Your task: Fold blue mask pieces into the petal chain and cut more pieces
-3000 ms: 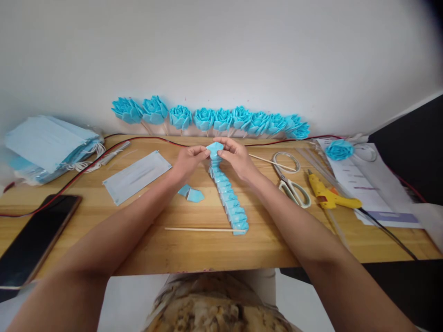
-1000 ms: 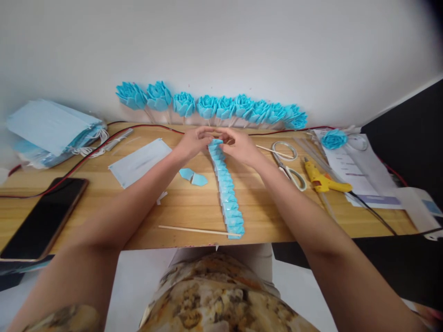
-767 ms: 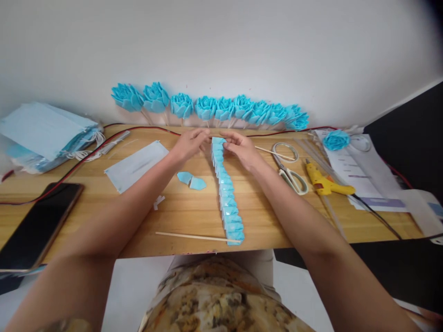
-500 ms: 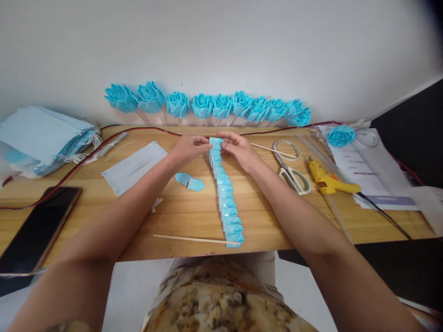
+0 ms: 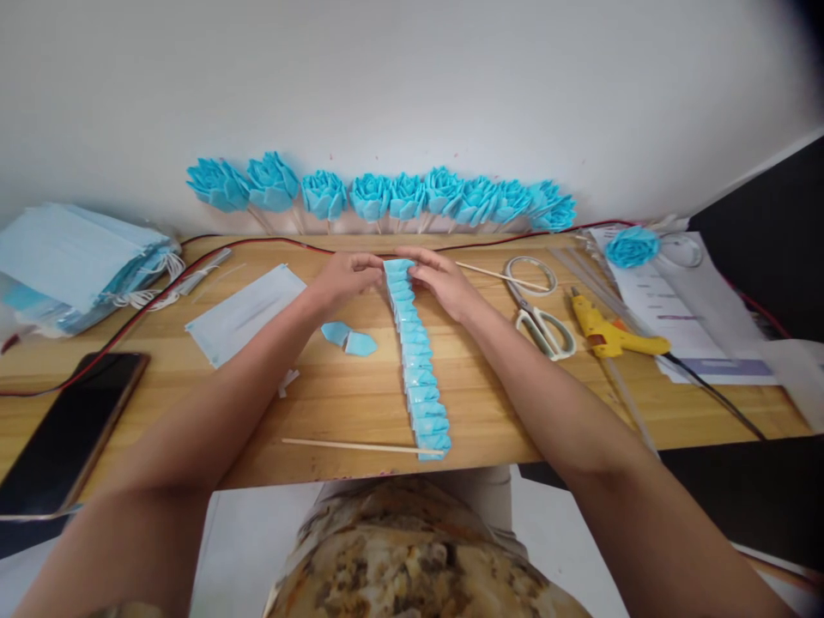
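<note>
A long strip of overlapping light-blue petals (image 5: 418, 360) lies down the middle of the wooden table, from near the back to the front edge. My left hand (image 5: 348, 281) is closed at the left side of its far end, fingertips and thumb at the strip's edge. At the right side of that end, my right hand (image 5: 441, 281) pinches the edge, its fingers partly behind the strip. Across the strip's near end rests a thin wooden stick (image 5: 354, 445). Two loose blue petals (image 5: 348, 338) lie to the left, below my left hand.
Several blue fabric flowers on sticks (image 5: 370, 197) lean along the wall. Scissors (image 5: 544, 330), a roll of tape (image 5: 541, 268), a yellow glue gun (image 5: 611, 335) and papers are on the right. A flat mask (image 5: 248, 309), a mask stack (image 5: 70, 257) and a phone (image 5: 70, 429) are on the left.
The whole view has shifted slightly. The strip's far end sits a little further left and turned, and my left fingers have drawn slightly back from over its edge.
</note>
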`<state>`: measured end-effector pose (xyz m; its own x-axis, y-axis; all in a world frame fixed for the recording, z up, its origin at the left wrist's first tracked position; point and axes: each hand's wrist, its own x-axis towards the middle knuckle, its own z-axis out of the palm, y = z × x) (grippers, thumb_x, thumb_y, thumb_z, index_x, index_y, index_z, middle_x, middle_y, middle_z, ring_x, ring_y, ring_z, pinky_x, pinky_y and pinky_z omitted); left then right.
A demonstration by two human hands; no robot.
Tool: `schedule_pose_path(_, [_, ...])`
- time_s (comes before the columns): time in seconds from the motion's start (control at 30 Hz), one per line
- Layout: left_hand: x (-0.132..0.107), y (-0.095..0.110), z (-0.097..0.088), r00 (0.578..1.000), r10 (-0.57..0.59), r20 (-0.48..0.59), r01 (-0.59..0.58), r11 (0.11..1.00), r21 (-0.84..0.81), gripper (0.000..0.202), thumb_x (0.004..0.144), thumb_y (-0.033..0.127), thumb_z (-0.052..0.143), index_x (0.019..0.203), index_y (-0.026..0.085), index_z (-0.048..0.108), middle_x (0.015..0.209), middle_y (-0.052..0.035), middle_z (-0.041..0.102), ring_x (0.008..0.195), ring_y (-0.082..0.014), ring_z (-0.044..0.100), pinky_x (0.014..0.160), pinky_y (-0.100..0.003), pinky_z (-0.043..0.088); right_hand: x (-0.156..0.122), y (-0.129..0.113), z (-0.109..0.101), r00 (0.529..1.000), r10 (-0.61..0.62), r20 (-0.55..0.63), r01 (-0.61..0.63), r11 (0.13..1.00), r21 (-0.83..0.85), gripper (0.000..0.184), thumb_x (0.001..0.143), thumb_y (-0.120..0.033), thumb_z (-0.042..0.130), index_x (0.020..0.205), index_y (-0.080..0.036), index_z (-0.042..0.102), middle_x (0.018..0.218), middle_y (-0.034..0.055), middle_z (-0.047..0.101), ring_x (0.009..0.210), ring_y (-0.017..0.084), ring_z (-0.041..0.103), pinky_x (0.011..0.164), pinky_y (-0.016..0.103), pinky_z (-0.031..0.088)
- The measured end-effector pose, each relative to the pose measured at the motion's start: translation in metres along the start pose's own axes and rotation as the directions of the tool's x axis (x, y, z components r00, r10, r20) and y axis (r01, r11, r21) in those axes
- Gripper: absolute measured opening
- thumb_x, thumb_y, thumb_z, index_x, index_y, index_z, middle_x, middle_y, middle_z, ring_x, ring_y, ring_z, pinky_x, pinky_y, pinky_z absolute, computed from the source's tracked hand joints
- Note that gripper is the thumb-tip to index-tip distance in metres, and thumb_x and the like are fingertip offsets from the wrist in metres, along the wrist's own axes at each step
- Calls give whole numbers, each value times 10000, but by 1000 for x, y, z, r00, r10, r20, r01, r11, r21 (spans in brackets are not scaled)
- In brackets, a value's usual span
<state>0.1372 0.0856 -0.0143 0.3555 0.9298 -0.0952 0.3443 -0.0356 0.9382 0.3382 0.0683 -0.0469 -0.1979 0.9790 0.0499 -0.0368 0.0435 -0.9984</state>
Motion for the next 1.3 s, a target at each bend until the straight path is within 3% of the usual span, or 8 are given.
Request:
schedule_pose_path(0.13, [-1,-1,0,998,21,65,-23,1000,22,273,677,401,706,828,174,704,733,-14,654,666,-126,535,594,-234,396,-1,-1,1,1000,7,-6,-7,1000,-18,440,751,-315,622,1168,-189,684,922,11,718,802,160,627,762,308,518])
schedule_pose_path(0.27, [0,-7,3,998,63,1,-63,995,73,237,683,401,684,714,166,668,673,-4,624,657,-123,511,609,-236,383,0,-1,-1,1000,23,5,-22,1000,-16,448,745,-304,629,1176,-194,683,904,6,716,815,163,637,765,304,522])
schedule_pose_path(0.4, [1,-7,4,998,18,-58,-16,999,34,169,663,338,655,632,178,608,584,20,562,580,-105,452,564,-239,347,0,-4,-6,998,29,61,-32,998,53,445,738,-286,635,1171,-190,677,963,18,735,862,169,661,809,312,528])
schedule_pose_path(0.5, [1,-5,4,998,3,-56,-2,1000,24,171,661,337,652,608,188,587,541,26,529,553,-104,429,546,-244,331,-1,-7,-4,999,-7,53,7,1000,-8,441,756,-339,680,1172,-192,668,993,26,744,890,178,668,833,326,534])
schedule_pose_path(0.8, [0,-2,4,999,-26,-40,27,999,34,158,673,308,670,623,178,595,549,33,524,538,-94,417,560,-254,322,6,3,8,1000,-15,20,17,995,-96,474,732,-320,688,1183,-183,642,896,21,718,749,164,644,654,283,532])
schedule_pose_path(1.13, [2,-3,-1,997,-66,-42,65,998,-5,222,692,289,675,552,184,540,493,31,488,492,-83,387,532,-246,299,3,-4,-14,998,-29,61,33,998,-51,477,753,-318,711,1207,-180,662,1006,42,736,924,183,672,913,368,528])
schedule_pose_path(1.3, [3,-1,0,997,-71,-17,71,997,7,249,709,282,682,535,183,534,485,31,484,484,-81,385,528,-250,294,2,-4,-10,996,-40,85,47,996,-80,537,732,-303,724,1249,-193,632,960,21,708,837,163,650,810,328,540])
